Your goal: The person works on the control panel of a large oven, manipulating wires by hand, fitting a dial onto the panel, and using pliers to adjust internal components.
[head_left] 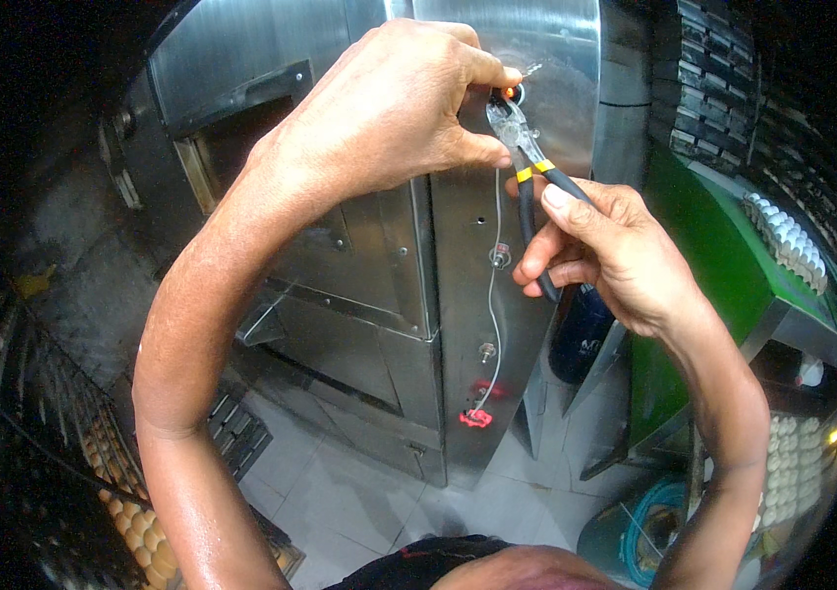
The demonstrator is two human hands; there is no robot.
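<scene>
Black-handled cutting pliers [526, 202] with yellow bands are in my right hand [625, 251], whose thumb and fingers wrap the handles. The metal jaws point up at a small round fitting with an orange glow [511, 93] on the steel panel [462, 265]. My left hand [394, 108] arches beside the jaws, index finger and thumb apart. The index fingertip is at the fitting and the thumb tip lies near the jaws; its other fingers are mostly hidden. A thin pale wire [494, 305] runs from below the jaws down to a red knob [475, 419].
Left of the panel stands a steel oven-like cabinet [359, 364]. A dark blue cylinder [580, 339] stands behind the panel's right edge. Egg trays [787, 241] rest on a green surface at right. Racks with bread rolls [138, 531] are at lower left, with a blue hose [639, 531] at lower right.
</scene>
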